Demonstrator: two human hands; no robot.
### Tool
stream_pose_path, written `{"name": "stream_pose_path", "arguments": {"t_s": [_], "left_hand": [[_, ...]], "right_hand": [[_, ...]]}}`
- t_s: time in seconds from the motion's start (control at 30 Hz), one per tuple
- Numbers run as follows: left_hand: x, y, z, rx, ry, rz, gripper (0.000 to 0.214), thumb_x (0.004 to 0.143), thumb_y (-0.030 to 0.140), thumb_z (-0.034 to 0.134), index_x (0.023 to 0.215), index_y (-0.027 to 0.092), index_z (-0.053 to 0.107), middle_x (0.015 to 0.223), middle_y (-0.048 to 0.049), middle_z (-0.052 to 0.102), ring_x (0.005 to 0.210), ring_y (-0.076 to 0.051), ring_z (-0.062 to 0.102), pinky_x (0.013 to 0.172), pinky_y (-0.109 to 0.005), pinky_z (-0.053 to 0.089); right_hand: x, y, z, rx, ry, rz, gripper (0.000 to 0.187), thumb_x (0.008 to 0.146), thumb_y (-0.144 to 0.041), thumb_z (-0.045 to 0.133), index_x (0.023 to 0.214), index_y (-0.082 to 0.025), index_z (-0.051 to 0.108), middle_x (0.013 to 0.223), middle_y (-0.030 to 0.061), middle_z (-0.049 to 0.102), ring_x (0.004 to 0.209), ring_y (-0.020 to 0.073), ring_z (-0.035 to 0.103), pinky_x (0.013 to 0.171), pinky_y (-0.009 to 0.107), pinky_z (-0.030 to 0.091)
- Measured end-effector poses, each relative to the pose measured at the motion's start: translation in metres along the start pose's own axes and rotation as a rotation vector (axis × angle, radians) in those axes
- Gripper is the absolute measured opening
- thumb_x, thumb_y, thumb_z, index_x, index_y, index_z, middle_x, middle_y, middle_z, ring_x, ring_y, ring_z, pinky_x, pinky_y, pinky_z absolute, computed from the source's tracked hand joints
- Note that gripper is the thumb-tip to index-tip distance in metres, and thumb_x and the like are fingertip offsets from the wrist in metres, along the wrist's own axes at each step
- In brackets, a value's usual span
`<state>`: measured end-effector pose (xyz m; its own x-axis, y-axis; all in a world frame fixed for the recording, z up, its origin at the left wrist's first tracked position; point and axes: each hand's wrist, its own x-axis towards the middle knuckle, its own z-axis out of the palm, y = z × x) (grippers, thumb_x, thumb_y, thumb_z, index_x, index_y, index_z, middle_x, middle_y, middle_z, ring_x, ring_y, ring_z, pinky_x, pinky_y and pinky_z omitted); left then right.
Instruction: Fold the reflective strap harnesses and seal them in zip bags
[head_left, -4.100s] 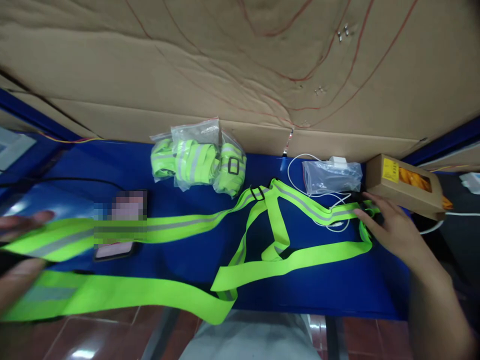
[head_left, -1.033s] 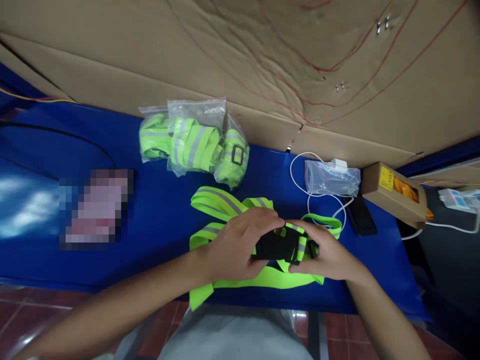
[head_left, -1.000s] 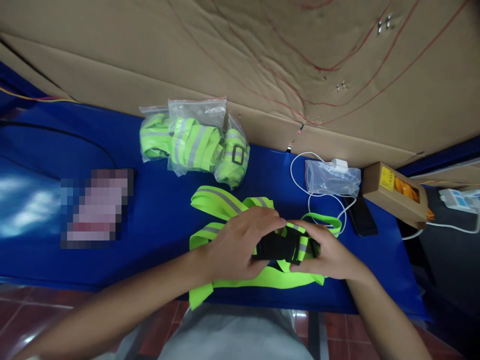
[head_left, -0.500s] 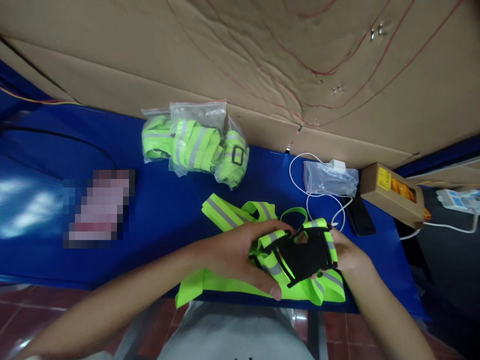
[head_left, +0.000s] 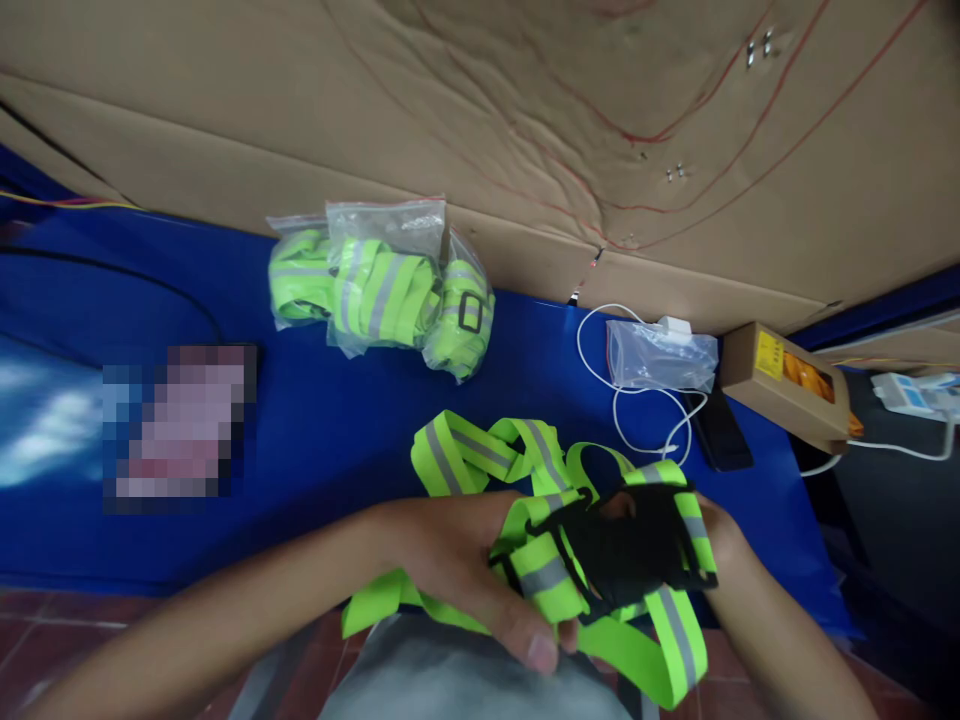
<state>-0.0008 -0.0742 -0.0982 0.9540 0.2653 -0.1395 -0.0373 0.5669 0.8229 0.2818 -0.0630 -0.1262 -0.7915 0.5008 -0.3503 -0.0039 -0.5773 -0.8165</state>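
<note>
Both my hands hold a neon-yellow reflective strap harness (head_left: 555, 580) with grey stripes, close to the table's front edge. A black panel (head_left: 634, 545) with black buckles joins several of its straps. My left hand (head_left: 469, 570) is closed around the straps left of the panel, with the thumb in front. On the other side, my right hand (head_left: 716, 535) grips behind the panel, and most of its fingers are hidden by it. Loose loops of strap lie on the table beyond my hands, and others hang over the front edge.
Three clear bags of rolled neon straps (head_left: 386, 290) stand against the cardboard wall (head_left: 480, 110). A pixelated flat object (head_left: 187, 420) lies at left on the blue table (head_left: 315, 400). At right are a white cable (head_left: 581, 345), an empty plastic bag (head_left: 652, 355), a dark phone (head_left: 720, 430) and a cardboard box (head_left: 780, 385).
Both hands have come nearer to my body and down, carrying the harness along. Its far loops have shifted and lifted, and a strap loop now drops over the table edge.
</note>
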Motion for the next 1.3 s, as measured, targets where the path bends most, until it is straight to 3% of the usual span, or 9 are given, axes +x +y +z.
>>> {"name": "stream_pose_path", "arguments": {"t_s": [0.17,0.33,0.47,0.57,0.67,0.73,0.87,0.97,1.3], "left_hand": [[0.001,-0.008,-0.004,-0.023,0.077,0.034,0.044,0.075,0.041,0.088,0.108,0.015,0.074,0.102,-0.0066,0.077,0.103,-0.024,0.073,0.093,-0.031,0.058],[0.001,-0.009,-0.008,-0.134,0.034,0.159,0.04,0.084,0.049,0.079,0.108,0.017,0.072,0.102,-0.0074,0.076,0.101,-0.025,0.073,0.092,-0.034,0.055],[-0.001,-0.006,-0.017,-0.145,-0.095,0.17,0.068,0.078,0.064,0.079,0.127,0.018,0.069,0.1,-0.0105,0.075,0.091,-0.026,0.071,0.085,-0.036,0.056],[-0.004,-0.004,-0.019,-0.162,-0.102,0.073,0.056,0.083,0.06,0.076,0.119,0.017,0.073,0.072,-0.003,0.068,0.063,-0.017,0.061,0.067,-0.028,0.053],[-0.003,-0.003,-0.014,-0.157,-0.101,0.033,0.039,0.086,0.051,0.076,0.1,0.015,0.076,0.072,-0.0022,0.068,0.068,-0.016,0.064,0.073,-0.027,0.053],[0.002,-0.004,-0.008,-0.11,0.032,0.098,0.031,0.089,0.045,0.073,0.094,0.014,0.075,0.08,-0.0036,0.071,0.076,-0.017,0.067,0.079,-0.028,0.055],[0.018,-0.013,0.001,0.054,0.408,0.352,0.024,0.092,0.035,0.072,0.104,0.013,0.072,0.098,-0.0069,0.072,0.088,-0.017,0.067,0.084,-0.029,0.056],[0.025,-0.021,0.002,0.164,0.519,0.413,0.027,0.086,0.03,0.079,0.109,0.017,0.072,0.099,-0.0029,0.072,0.101,-0.019,0.067,0.097,-0.032,0.053],[0.022,-0.026,0.008,0.526,0.855,0.533,0.055,0.092,0.032,0.072,0.144,0.023,0.058,0.129,-0.0084,0.07,0.139,-0.03,0.052,0.125,-0.045,0.032]], "right_hand": [[0.009,-0.001,0.014,0.163,0.175,-0.148,0.04,0.074,-0.052,0.088,0.088,-0.017,0.072,0.064,0.0008,0.066,0.054,0.0119,0.061,0.057,0.023,0.053],[0.008,-0.003,0.023,0.139,0.022,-0.143,0.042,0.092,-0.057,0.068,0.084,-0.016,0.069,0.064,0.0026,0.064,0.041,0.0106,0.053,0.043,0.022,0.042],[0.012,-0.007,0.024,0.185,-0.037,-0.293,0.035,0.091,-0.051,0.071,0.078,-0.02,0.065,0.056,-0.0039,0.049,0.045,0.0083,0.041,0.049,0.022,0.038],[0.014,-0.011,0.022,0.179,-0.067,-0.294,0.045,0.089,-0.055,0.072,0.065,-0.02,0.055,0.049,-0.0063,0.039,0.046,0.0088,0.038,0.052,0.024,0.039],[0.013,-0.012,0.021,0.092,-0.078,-0.201,0.051,0.079,-0.063,0.077,0.062,-0.02,0.056,0.048,-0.0045,0.045,0.045,0.01,0.043,0.051,0.026,0.041],[0.013,-0.009,0.023,0.06,-0.02,-0.163,0.047,0.075,-0.061,0.082,0.067,-0.019,0.062,0.053,-0.0022,0.053,0.046,0.0107,0.045,0.05,0.027,0.043],[0.02,0.002,0.034,0.034,0.384,-0.214,0.043,0.083,-0.063,0.075,0.08,-0.02,0.068,0.068,0.0043,0.067,0.06,0.0193,0.062,0.061,0.035,0.054],[0.03,0.013,0.041,-0.089,0.579,-0.263,0.045,0.088,-0.068,0.066,0.098,-0.024,0.071,0.076,0.0046,0.071,0.081,0.0268,0.072,0.078,0.042,0.06],[0.045,0.006,0.059,-0.762,0.578,-0.457,0.048,0.109,-0.047,0.031,0.149,-0.029,0.052,0.12,0.0101,0.074,0.125,0.0293,0.066,0.106,0.048,0.057]]}}
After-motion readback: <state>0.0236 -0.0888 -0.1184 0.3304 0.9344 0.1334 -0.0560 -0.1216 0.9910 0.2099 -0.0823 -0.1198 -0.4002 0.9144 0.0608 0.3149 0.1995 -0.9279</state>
